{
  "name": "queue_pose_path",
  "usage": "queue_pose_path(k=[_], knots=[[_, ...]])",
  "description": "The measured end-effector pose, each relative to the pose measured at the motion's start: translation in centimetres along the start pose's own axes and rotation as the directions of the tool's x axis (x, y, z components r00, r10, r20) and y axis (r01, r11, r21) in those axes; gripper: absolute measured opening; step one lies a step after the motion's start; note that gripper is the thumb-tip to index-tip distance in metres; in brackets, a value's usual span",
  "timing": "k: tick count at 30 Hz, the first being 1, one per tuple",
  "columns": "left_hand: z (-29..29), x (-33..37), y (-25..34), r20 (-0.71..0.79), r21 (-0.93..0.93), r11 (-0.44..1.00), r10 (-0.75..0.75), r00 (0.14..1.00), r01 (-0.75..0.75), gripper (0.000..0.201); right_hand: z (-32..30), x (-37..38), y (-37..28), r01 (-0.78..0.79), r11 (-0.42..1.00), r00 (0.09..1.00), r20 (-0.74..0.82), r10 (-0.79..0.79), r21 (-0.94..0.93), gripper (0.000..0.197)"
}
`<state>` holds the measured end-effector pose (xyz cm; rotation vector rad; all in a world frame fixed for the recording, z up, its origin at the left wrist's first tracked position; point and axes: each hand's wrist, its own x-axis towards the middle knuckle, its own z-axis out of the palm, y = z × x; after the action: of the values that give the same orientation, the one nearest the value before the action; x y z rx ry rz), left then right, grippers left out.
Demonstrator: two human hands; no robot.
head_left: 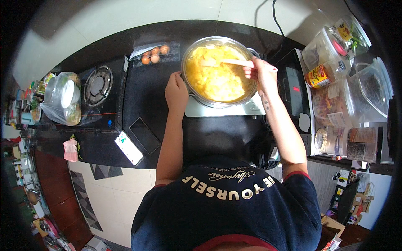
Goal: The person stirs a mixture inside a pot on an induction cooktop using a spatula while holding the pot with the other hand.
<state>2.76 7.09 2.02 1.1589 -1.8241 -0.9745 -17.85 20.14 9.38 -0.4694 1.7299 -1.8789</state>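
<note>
A wide metal pan (pixel 184 79) full of lumpy yellow food (pixel 222 81) sits on a white portable cooktop (pixel 195 109). At the pan's left side, my left hand (pixel 176 90) is closed round a side handle, which its fingers mostly hide. My right hand (pixel 264 74) grips a pale pinkish spatula (pixel 235 62) by its handle, over the pan's right rim. The spatula's head reaches into the food near the upper middle of the pan, partly covered by it. A second loop handle (pixel 253 52) shows at the pan's upper right.
Several brown eggs (pixel 155 54) lie in a clear tray behind the pan's left. A gas burner (pixel 97 85) and a bagged container (pixel 67 98) stand left. Two phones, one white (pixel 129 148), one dark (pixel 145 136), lie near the counter's front edge. Plastic tubs (pixel 331 102) crowd the right.
</note>
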Motion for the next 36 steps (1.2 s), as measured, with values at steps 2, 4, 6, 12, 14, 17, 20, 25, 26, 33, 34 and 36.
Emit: queue_pose_path(k=[2,4,6,12,14,17,20,25,26,33,34,36], knots=[[0.0,0.1,-0.1,-0.001,0.004,1.0,0.012,1.0,-0.012,0.033,-0.6,0.1,-0.6,0.112,0.992,0.994,0.017,-0.111,-0.055,0.021],[0.0,0.1,-0.3,0.004,0.007,1.0,0.013,1.0,-0.013,0.033,-1.0,0.1,-1.1,0.22,0.96,0.975,0.049,-0.215,-0.172,0.023],[0.0,0.2,-0.4,0.013,0.008,1.0,-0.002,1.0,0.002,0.033,-1.0,0.0,-1.3,0.281,0.934,0.959,0.088,-0.268,-0.221,0.024],[0.1,0.1,0.1,0.03,0.004,0.998,-0.059,0.998,0.059,0.034,0.4,-0.7,-0.6,0.507,0.578,0.862,0.398,-0.315,-0.64,0.019],[0.1,0.2,-0.1,0.018,-0.003,0.998,-0.056,0.998,0.056,0.034,0.4,-1.2,-0.8,0.475,0.572,0.877,0.414,-0.245,-0.668,0.019],[0.1,0.1,-0.3,0.034,0.01,0.998,-0.063,0.997,0.063,0.034,-0.3,-1.6,-0.9,0.454,0.572,0.88,0.444,-0.168,-0.683,0.019],[0.0,0.2,-0.4,0.014,0.009,1.0,-0.008,1.0,0.008,0.033,-1.6,-1.9,-2.4,0.418,0.703,0.844,0.532,-0.065,-0.576,0.015],[0.0,0.2,0.0,0.026,0.014,0.999,-0.044,0.999,0.043,0.033,-4.1,-1.5,-6.6,0.36,0.822,0.858,0.503,-0.106,-0.441,0.009],[0.0,0.1,0.0,0.026,0.015,0.999,-0.044,0.999,0.043,0.033,-4.0,-1.4,-7.3,0.358,0.852,0.846,0.518,-0.124,-0.381,0.009],[0.0,0.2,-0.3,0.009,0.025,0.999,-0.02,1.0,0.02,0.032,-3.4,1.9,-6.9,0.41,0.788,0.895,0.37,-0.25,-0.459,0.016],[0.0,0.1,0.0,0.029,0.02,0.999,-0.033,0.999,0.032,0.032,-3.0,2.6,-5.8,0.45,0.763,0.883,0.358,-0.304,-0.464,0.015],[0.0,0.1,-0.1,0.017,0.017,1.0,-0.019,1.0,0.019,0.032,-1.9,2.9,-3.9,0.457,0.727,0.887,0.323,-0.329,-0.513,0.016]])
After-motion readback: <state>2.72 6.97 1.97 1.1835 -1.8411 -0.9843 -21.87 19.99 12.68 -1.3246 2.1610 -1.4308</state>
